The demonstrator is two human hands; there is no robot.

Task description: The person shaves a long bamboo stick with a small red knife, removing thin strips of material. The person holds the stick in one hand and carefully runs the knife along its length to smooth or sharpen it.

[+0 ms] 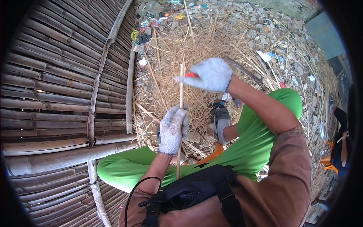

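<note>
My left hand (174,125), in a pale work glove soiled with brown, is closed around a long thin bamboo strip (181,94). The strip stands nearly lengthwise before me, its low end reaching down past my wrist toward my lap. Near its far end my right hand (212,75), also gloved, grips a knife by its red handle (191,75). The short blade (178,79) lies across the strip; whether it cuts into the bamboo cannot be told. Glove and fingers hide most of the handle.
A bamboo slat wall (64,83) runs along the left. Straw-like shavings (200,41) cover the ground ahead, with rubble and litter around them. My shoe (220,117) rests among them. At the far right another person (342,132) sits on an orange stool (329,160).
</note>
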